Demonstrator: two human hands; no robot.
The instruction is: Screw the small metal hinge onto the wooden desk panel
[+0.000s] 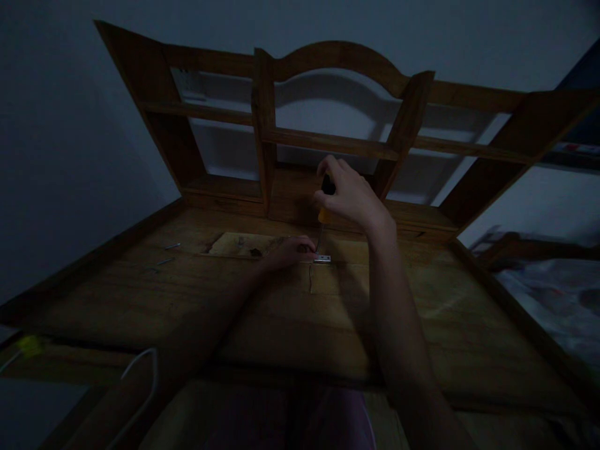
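My right hand [347, 190] is wrapped round the handle of a screwdriver [324, 215], black at the top and orange-yellow lower down. The screwdriver stands nearly upright, its thin shaft reaching down to a small silver metal hinge [322, 258] on the wooden desktop [281, 319]. My left hand [294, 251] lies low against the wood, its fingers pinched together at the hinge's left end beside the screwdriver's tip. Whatever those fingertips grip is too small and dark to make out.
Behind my hands rises a wooden shelf unit [335, 144] with open compartments. A pale strip of wood [234, 244] with a dark knot lies left of the hinge. Loose screws or nails [166, 260] rest farther left. A yellow object [30, 345] is at the front left edge.
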